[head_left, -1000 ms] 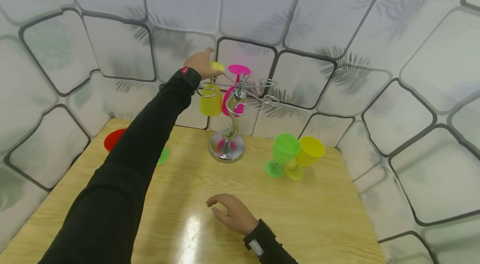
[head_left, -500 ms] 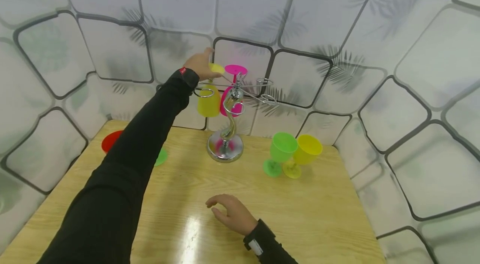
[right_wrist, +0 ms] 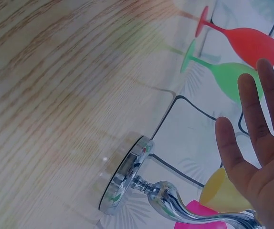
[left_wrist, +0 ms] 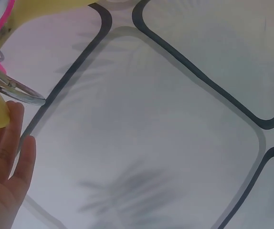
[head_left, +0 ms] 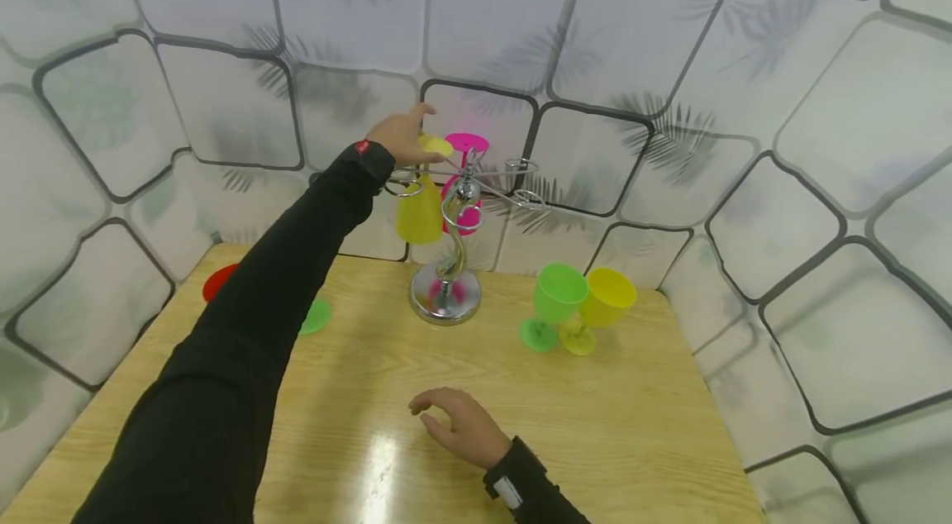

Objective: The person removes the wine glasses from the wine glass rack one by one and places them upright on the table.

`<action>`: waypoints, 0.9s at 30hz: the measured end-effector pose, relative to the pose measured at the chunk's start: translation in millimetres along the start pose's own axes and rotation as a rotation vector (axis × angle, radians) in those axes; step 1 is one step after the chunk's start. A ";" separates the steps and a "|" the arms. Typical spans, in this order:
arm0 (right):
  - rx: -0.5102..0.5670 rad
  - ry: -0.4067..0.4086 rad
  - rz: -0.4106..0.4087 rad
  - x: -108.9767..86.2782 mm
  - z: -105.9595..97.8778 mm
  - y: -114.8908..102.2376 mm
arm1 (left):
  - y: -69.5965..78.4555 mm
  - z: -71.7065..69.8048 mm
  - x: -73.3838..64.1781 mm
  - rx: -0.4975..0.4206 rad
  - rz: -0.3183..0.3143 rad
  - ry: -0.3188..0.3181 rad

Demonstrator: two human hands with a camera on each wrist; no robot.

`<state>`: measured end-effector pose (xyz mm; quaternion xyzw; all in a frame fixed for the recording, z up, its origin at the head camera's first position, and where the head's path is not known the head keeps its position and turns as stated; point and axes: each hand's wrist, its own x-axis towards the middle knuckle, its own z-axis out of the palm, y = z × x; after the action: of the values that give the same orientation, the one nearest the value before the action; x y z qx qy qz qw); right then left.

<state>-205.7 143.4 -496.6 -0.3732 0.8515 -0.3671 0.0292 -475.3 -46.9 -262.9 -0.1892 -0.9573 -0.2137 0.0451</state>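
Patterned wall [head_left: 357, 20] behind wood worktop [head_left: 610, 433]. Yellow cup [head_left: 419, 214] upside-down in chrome rack [head_left: 459, 247], next to pink cup [head_left: 467, 140]. L hand [head_left: 402, 138] at yellow cup's foot, fingers approx straight, thumb spread. R hand [head_left: 467, 429] over worktop, relaxed, nothing held. Green cup [head_left: 560, 292] upright, rack's R.
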 end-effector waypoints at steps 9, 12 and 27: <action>-0.016 -0.002 -0.021 1.1 1.4 -6.8 | -0.1 -9.4 -12.6 0.019 0.043 -0.014; -0.013 -0.012 -0.010 2.0 1.7 -8.3 | 2.0 -14.4 -17.9 0.019 0.046 -0.022; -0.002 -0.025 -0.024 4.6 2.0 -15.9 | -18.7 -33.0 -42.0 0.005 0.019 -0.022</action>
<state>-198.6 132.1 -486.7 -0.3881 0.8468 -0.3619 0.0353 -443.4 -91.1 -247.4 -0.2004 -0.9565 -0.2089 0.0368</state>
